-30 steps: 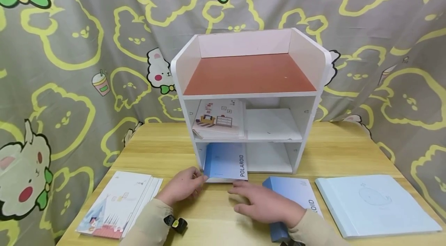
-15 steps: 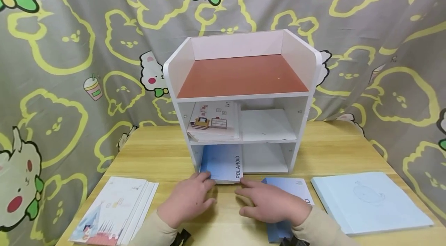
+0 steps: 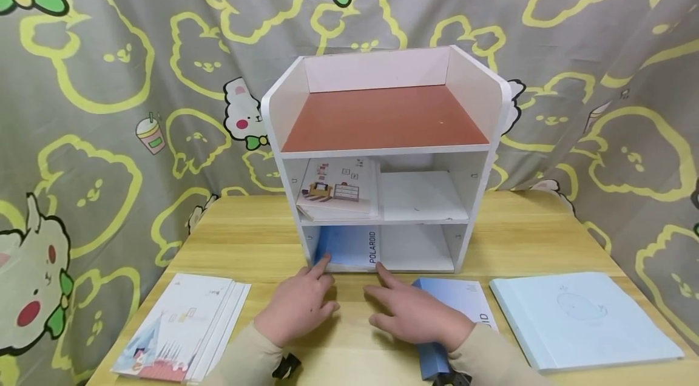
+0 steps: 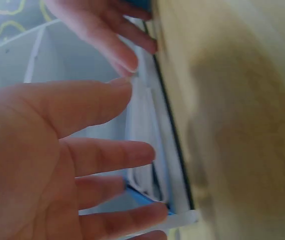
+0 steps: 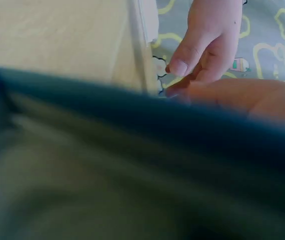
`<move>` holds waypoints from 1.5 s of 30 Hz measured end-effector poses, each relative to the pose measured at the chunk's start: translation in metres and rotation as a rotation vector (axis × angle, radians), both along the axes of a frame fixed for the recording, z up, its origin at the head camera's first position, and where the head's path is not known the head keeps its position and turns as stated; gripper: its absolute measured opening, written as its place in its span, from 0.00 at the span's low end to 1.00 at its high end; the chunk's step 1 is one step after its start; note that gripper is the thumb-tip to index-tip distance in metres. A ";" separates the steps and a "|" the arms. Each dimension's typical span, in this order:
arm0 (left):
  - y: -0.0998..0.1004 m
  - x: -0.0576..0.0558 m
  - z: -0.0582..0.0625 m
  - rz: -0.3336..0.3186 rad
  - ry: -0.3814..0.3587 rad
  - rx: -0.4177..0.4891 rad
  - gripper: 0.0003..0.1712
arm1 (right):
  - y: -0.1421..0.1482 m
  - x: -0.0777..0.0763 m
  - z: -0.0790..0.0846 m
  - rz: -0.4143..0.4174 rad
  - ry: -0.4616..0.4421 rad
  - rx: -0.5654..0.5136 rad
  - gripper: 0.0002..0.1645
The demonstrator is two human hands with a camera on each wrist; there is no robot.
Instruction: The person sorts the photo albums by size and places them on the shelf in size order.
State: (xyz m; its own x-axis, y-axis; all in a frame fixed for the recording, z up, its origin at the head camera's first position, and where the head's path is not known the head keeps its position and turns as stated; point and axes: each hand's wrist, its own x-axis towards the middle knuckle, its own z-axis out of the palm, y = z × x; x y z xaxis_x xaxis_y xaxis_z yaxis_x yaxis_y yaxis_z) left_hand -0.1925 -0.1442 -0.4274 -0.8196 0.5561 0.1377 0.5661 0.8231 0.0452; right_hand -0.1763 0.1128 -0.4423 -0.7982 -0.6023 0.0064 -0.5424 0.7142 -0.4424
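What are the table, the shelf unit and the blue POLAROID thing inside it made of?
Table: wood or wood-look laminate, low sheen, judging by its pale grain bands.
Shelf unit: probably coated board, smooth, mostly white, from its flat panels.
Blue POLAROID thing: likely smooth printed card, from its crisp lettering and blue fade; possibly plastic.

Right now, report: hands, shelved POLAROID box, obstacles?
Left hand, right hand at its front corners. Shelved box flat, bottom tier. Second box beside right hand, apparently not blocking.
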 end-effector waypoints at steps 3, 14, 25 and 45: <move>-0.002 -0.004 -0.003 0.011 0.004 0.021 0.17 | -0.004 -0.004 -0.005 -0.013 0.037 -0.001 0.35; 0.000 -0.001 -0.002 -0.013 0.012 0.028 0.23 | 0.018 0.007 0.030 -0.052 -0.006 -0.018 0.36; 0.015 0.009 -0.004 -0.089 -0.123 0.069 0.30 | 0.072 0.023 0.044 -0.139 -0.015 0.149 0.34; 0.015 0.010 -0.013 -0.084 -0.244 0.067 0.32 | 0.021 0.020 0.025 -0.061 0.204 0.142 0.26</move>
